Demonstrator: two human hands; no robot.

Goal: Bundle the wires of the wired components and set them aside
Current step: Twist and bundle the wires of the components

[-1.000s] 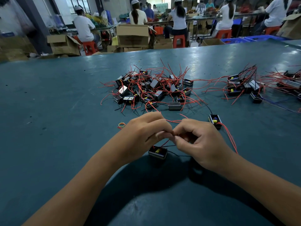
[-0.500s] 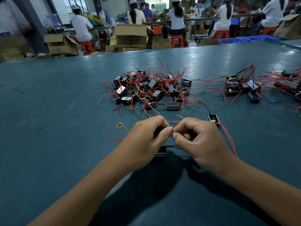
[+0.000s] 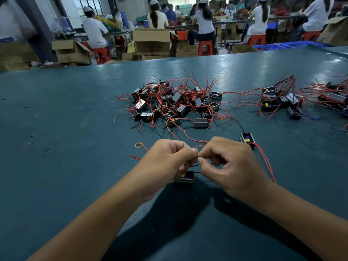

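My left hand (image 3: 165,162) and my right hand (image 3: 231,166) meet fingertip to fingertip above the green table (image 3: 56,166), both pinching thin wires. Just below the left fingers sits a small black component (image 3: 185,178) with yellow and blue parts; its black wire runs up to my fingers. A second black component (image 3: 247,139) lies to the right of my right hand, its red wire (image 3: 265,161) trailing past my wrist. A loose pile of components with red wires (image 3: 175,102) lies beyond my hands.
A yellow rubber band (image 3: 139,145) lies left of my left hand. A group of components with gathered wires (image 3: 280,100) sits at the right, more at the far right edge (image 3: 335,95). Cardboard boxes (image 3: 151,41) and seated workers are beyond the table.
My hands stayed together, working the wires. The component under the left hand was lifted behind the fingers half a second ago and now shows again below them.
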